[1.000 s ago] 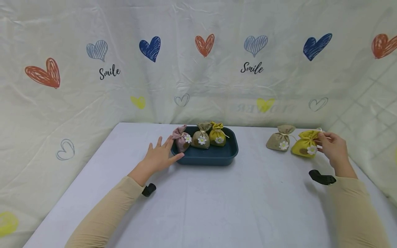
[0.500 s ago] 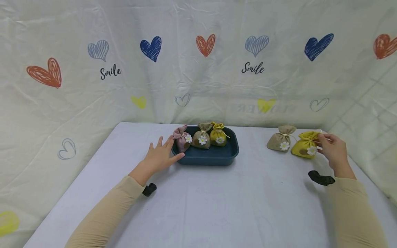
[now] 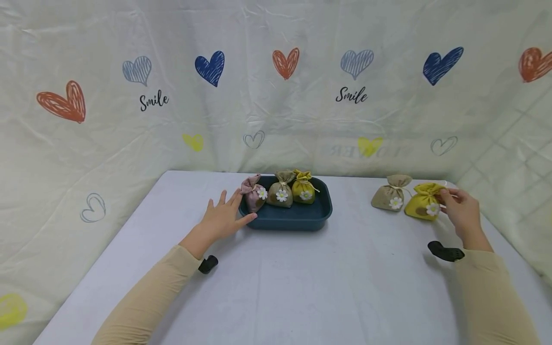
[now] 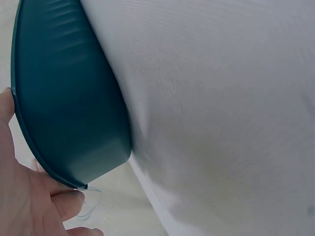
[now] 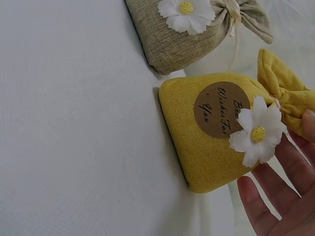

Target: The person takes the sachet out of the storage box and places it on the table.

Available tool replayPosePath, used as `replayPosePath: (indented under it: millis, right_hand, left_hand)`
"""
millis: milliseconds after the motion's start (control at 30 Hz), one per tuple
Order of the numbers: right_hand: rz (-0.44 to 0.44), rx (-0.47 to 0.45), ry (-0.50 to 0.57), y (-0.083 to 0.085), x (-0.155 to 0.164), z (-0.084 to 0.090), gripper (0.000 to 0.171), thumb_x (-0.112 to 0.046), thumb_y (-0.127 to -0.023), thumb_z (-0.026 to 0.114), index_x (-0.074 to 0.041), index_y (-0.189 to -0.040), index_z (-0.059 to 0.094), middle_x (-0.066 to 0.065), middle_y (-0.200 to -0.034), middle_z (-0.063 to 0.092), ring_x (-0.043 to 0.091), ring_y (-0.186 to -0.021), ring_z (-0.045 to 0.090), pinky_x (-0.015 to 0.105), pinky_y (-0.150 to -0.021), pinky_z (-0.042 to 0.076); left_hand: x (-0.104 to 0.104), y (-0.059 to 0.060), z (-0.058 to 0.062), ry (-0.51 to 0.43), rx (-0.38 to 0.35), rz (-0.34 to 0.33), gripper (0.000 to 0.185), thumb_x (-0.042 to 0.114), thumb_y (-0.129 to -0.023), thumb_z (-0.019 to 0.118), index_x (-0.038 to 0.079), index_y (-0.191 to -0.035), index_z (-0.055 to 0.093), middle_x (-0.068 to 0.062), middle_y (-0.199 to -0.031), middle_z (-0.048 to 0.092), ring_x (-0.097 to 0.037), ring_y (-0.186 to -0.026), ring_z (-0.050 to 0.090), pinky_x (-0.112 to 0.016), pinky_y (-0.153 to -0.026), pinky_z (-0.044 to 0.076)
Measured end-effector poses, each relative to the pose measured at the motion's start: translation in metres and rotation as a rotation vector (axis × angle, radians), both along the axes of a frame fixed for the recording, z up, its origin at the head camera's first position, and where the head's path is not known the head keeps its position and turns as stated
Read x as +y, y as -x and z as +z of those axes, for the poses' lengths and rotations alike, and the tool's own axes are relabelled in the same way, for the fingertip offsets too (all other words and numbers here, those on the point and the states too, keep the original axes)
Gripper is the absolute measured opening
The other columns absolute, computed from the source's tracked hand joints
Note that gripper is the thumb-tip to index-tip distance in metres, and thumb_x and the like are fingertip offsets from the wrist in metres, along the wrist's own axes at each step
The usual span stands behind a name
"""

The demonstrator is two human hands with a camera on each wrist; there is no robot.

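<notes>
My left hand [image 3: 223,215] lies open with straight, spread fingers against the left end of a dark teal tray [image 3: 302,219]. The left wrist view shows the tray's wall [image 4: 64,98] against my left hand [image 4: 24,196]. In the tray stand a pink pouch [image 3: 253,193], a brown pouch [image 3: 281,190] and a yellow pouch [image 3: 304,189], each with a white daisy. At the far right my right hand [image 3: 458,207] pinches the tied top of another yellow pouch [image 3: 421,205] [image 5: 211,132], which rests on the table. A beige pouch [image 3: 390,194] [image 5: 187,34] lies just left of it.
The white table [image 3: 302,282] is backed and flanked by a cream cloth [image 3: 276,120] printed with hearts. The cloth hangs close behind the right-hand pouches. Black wrist mounts [image 3: 208,264] [image 3: 446,251] sit under both sleeves.
My right hand has shifted slightly at the yellow pouch's top, and the pouch has barely moved. The left hand stays at the tray.
</notes>
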State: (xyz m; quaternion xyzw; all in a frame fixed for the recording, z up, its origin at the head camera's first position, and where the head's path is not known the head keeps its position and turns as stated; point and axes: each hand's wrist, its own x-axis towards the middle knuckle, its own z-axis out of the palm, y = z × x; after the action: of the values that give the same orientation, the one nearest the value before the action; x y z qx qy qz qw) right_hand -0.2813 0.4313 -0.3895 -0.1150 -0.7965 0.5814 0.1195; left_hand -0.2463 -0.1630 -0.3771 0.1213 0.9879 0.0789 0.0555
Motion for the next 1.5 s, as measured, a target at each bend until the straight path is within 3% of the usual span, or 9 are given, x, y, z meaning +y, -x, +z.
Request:
replayPosePath:
  millis: [300,500,667,1233,1500]
  right_hand:
    - [0.081,0.0,-0.07,-0.007,0.007,0.003,0.008,-0.028,-0.109,0.05,-0.026,-0.104,0.057,-0.037,-0.08,0.06,-0.017,-0.072,0.059,0.011,-0.063,0.052]
    - [0.072,-0.026,-0.129,-0.012,0.011,0.006,0.008,-0.031,-0.109,0.05,-0.026,-0.108,0.055,-0.039,-0.08,0.059,-0.018,-0.072,0.058,0.011,-0.064,0.052]
    - [0.071,-0.027,-0.119,-0.018,0.014,0.01,0.007,-0.029,-0.109,0.049,-0.027,-0.107,0.055,-0.038,-0.079,0.06,-0.017,-0.071,0.06,0.01,-0.063,0.051]
    - [0.026,0.007,-0.152,-0.031,0.019,0.026,0.004,-0.036,-0.108,0.052,-0.035,-0.108,0.055,-0.04,-0.08,0.059,-0.02,-0.073,0.057,0.006,-0.062,0.047]
    - [-0.09,0.117,-0.159,-0.034,0.01,0.037,0.009,-0.032,-0.108,0.051,-0.036,-0.106,0.059,-0.038,-0.084,0.059,-0.016,-0.081,0.057,0.002,-0.069,0.046]
  left_hand:
    - [0.0,0.0,-0.001,-0.003,0.009,-0.002,0.091,0.07,-0.101,0.04,0.005,-0.164,0.023,-0.01,-0.171,0.014,-0.043,-0.155,0.006,-0.072,-0.115,0.011]
    - [-0.001,0.0,-0.001,0.002,0.007,-0.006,0.091,0.07,-0.102,0.04,0.005,-0.164,0.022,-0.01,-0.171,0.014,-0.044,-0.154,0.006,-0.072,-0.115,0.011]
    - [-0.001,0.0,0.0,0.002,0.01,-0.007,0.091,0.069,-0.102,0.039,0.005,-0.164,0.022,-0.01,-0.171,0.013,-0.044,-0.154,0.006,-0.072,-0.115,0.011]
    - [-0.001,-0.001,-0.002,0.002,0.0,-0.011,0.091,0.07,-0.101,0.039,0.006,-0.164,0.022,-0.01,-0.171,0.013,-0.044,-0.154,0.006,-0.072,-0.115,0.011]
    - [-0.001,0.001,-0.002,0.006,0.008,-0.01,0.091,0.07,-0.101,0.04,0.006,-0.164,0.023,-0.01,-0.171,0.014,-0.044,-0.154,0.006,-0.072,-0.115,0.011]
